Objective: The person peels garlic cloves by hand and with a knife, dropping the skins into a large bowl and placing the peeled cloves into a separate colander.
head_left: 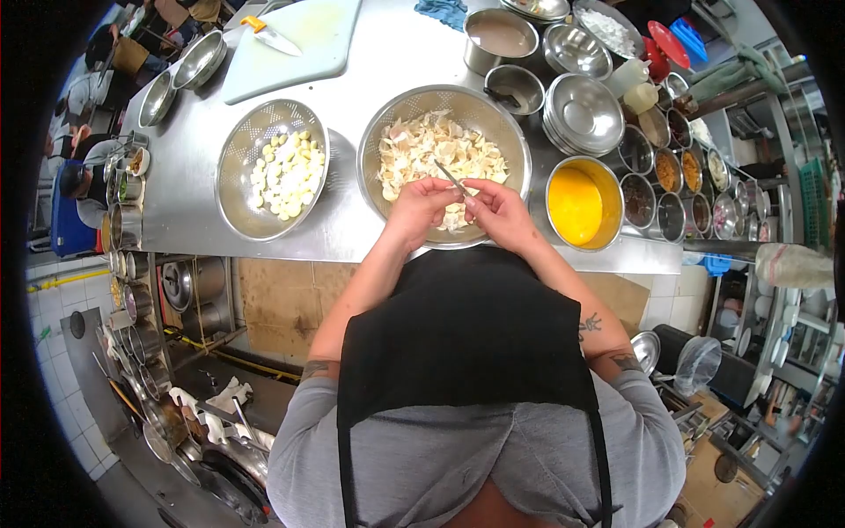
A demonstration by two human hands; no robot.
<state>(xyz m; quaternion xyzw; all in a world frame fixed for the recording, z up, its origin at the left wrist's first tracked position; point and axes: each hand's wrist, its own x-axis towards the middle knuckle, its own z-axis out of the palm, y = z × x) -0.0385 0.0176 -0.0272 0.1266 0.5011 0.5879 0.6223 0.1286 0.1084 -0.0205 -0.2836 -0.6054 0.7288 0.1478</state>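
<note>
Head view: both hands meet above the colander (378,123) of peels (431,145), forearms angled inward. The right hand (503,214) pinches a knife (450,178), its blade slanting toward the curled left hand (421,204); whether that hand grips anything I cannot tell. The colander sits on a steel tabletop (370,53) beside cloves (286,172), in a kitchen.

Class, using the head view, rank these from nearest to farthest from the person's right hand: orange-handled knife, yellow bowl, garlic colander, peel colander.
1. Peel colander: directly under the right hand, which holds a small knife.
2. Yellow bowl: just to its right.
3. Garlic colander: left, beyond the left hand.
4. Orange-handled knife: far left, on the white board.
</note>
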